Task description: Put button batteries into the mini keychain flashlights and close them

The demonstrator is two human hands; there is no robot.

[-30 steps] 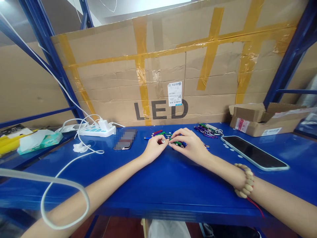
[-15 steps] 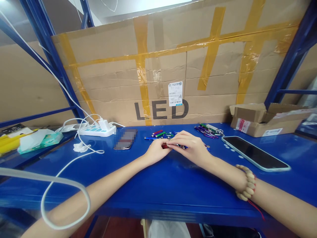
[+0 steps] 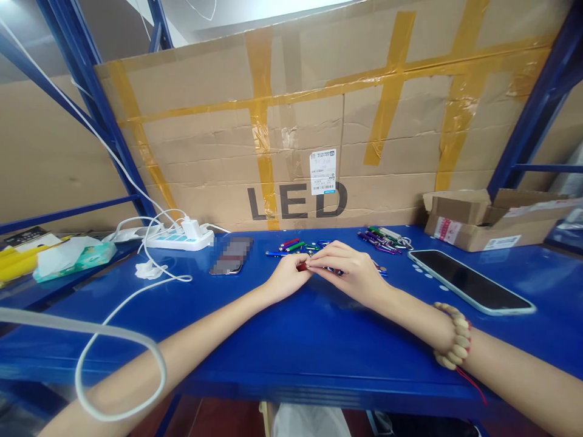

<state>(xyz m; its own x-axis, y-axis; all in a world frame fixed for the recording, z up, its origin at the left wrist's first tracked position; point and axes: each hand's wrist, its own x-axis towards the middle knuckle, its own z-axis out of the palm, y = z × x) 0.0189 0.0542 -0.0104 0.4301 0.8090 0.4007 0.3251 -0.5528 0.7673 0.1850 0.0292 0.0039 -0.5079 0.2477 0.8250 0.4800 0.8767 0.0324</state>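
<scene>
My left hand (image 3: 286, 280) and my right hand (image 3: 350, 272) meet at the middle of the blue shelf top (image 3: 291, 340). Both are closed in a pinch on one small red cylindrical piece (image 3: 302, 266) held between the fingertips. Just behind them lies a scatter of small coloured cylinders (image 3: 296, 246), red, green and blue. A second bunch, purple and green with key rings (image 3: 385, 239), lies further right. A bead bracelet (image 3: 452, 343) is on my right wrist.
A large phone (image 3: 471, 283) lies face up at the right, a smaller phone (image 3: 231, 255) left of centre. A white power strip (image 3: 178, 240) with cables sits at the back left, a tissue pack (image 3: 73, 254) beyond. An open carton (image 3: 487, 218) stands back right. Taped cardboard forms the back wall.
Both hands drew slightly towards me with the red piece pinched between them; the right hand left the green pieces it was over a second ago.
</scene>
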